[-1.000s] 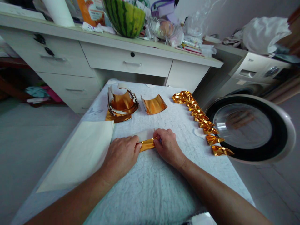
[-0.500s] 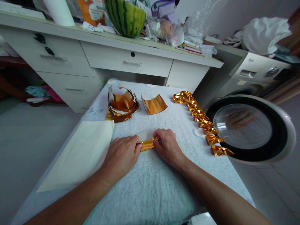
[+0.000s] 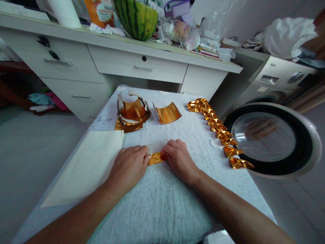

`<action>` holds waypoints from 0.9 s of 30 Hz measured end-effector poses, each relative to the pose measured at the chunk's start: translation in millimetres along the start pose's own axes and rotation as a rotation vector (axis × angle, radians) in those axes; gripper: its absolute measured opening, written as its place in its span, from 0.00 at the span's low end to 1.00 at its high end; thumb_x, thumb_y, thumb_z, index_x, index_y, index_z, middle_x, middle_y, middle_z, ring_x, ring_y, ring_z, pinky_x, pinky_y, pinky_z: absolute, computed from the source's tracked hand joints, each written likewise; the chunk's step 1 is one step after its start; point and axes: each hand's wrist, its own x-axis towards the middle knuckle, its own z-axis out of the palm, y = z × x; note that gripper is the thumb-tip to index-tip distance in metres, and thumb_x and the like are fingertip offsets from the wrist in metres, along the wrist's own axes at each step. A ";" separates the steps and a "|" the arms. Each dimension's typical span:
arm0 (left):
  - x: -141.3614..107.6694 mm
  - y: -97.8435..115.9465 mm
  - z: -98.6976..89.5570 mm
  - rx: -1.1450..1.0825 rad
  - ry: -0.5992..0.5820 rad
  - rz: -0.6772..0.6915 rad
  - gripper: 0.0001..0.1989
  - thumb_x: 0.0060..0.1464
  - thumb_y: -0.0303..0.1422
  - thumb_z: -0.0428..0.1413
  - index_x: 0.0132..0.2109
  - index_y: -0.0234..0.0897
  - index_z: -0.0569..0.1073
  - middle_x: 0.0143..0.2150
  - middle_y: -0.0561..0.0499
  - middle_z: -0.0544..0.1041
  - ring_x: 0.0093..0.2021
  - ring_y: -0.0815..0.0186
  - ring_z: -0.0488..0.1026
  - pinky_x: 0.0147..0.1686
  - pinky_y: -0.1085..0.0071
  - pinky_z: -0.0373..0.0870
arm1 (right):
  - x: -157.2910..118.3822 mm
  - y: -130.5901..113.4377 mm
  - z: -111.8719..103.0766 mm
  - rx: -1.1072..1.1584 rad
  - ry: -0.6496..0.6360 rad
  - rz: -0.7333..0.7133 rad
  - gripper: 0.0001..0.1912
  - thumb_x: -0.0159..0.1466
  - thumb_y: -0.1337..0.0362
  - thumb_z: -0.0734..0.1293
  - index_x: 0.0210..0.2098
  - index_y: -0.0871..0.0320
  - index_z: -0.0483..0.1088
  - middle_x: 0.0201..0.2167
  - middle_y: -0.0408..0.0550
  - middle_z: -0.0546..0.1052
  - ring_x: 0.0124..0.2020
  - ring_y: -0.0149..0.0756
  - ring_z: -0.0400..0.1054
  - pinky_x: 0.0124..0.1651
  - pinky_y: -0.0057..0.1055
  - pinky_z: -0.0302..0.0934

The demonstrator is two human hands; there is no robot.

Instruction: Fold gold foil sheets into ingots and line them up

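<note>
A narrow folded strip of gold foil paper [image 3: 156, 158] lies flat on the cloth-covered table between my hands. My left hand [image 3: 130, 163] is closed on its left end, and my right hand [image 3: 179, 159] pinches its right end. Behind the strip, a pale translucent sheet [image 3: 156, 146] shows. Loose curled gold papers [image 3: 132, 110] sit in a pile at the back left. One curved gold sheet [image 3: 167, 113] stands apart beside them. Folded gold pieces [image 3: 217, 127] form a row down the right side.
A cream paper sheet [image 3: 86, 169] covers the table's left part. Behind stands a white counter [image 3: 167, 51] with a cut watermelon [image 3: 137, 20] and plastic bags. The open washer door [image 3: 269, 139] reaches the table's right edge.
Both hands have shifted slightly left, with the gold strip between them. The right fingers now reach further over its right end. The other papers have not moved.
</note>
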 end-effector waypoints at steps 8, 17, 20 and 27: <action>0.7 -1.0 -0.5 -0.068 -0.011 0.002 0.09 0.62 0.33 0.49 0.32 0.39 0.66 0.32 0.50 0.75 0.36 0.60 0.73 0.35 0.65 0.60 | 1.7 -5.9 1.0 -0.038 -0.041 -0.005 0.10 0.62 0.76 0.60 0.33 0.57 0.71 0.35 0.46 0.72 0.39 0.36 0.62 0.41 0.34 0.51; 1.6 -4.2 2.0 -0.181 0.099 0.108 0.06 0.58 0.26 0.50 0.35 0.39 0.69 0.38 0.50 0.70 0.41 0.60 0.67 0.42 0.64 0.61 | 0.3 -12.6 8.7 -0.190 -0.006 0.026 0.07 0.63 0.60 0.66 0.34 0.57 0.67 0.37 0.49 0.70 0.39 0.41 0.60 0.41 0.37 0.52; 2.0 -4.3 4.5 -0.220 0.051 0.157 0.10 0.57 0.23 0.47 0.34 0.40 0.70 0.37 0.50 0.69 0.41 0.61 0.66 0.42 0.64 0.61 | 0.6 -13.5 9.9 -0.228 -0.005 0.024 0.09 0.63 0.57 0.66 0.34 0.57 0.67 0.37 0.49 0.70 0.39 0.42 0.60 0.41 0.38 0.52; 1.9 -4.5 4.0 -0.249 -0.013 0.109 0.06 0.54 0.26 0.49 0.33 0.39 0.69 0.35 0.50 0.69 0.40 0.59 0.66 0.40 0.63 0.60 | 0.2 -16.4 12.5 -0.279 0.001 0.043 0.15 0.64 0.50 0.63 0.36 0.57 0.66 0.38 0.50 0.69 0.40 0.44 0.60 0.42 0.40 0.53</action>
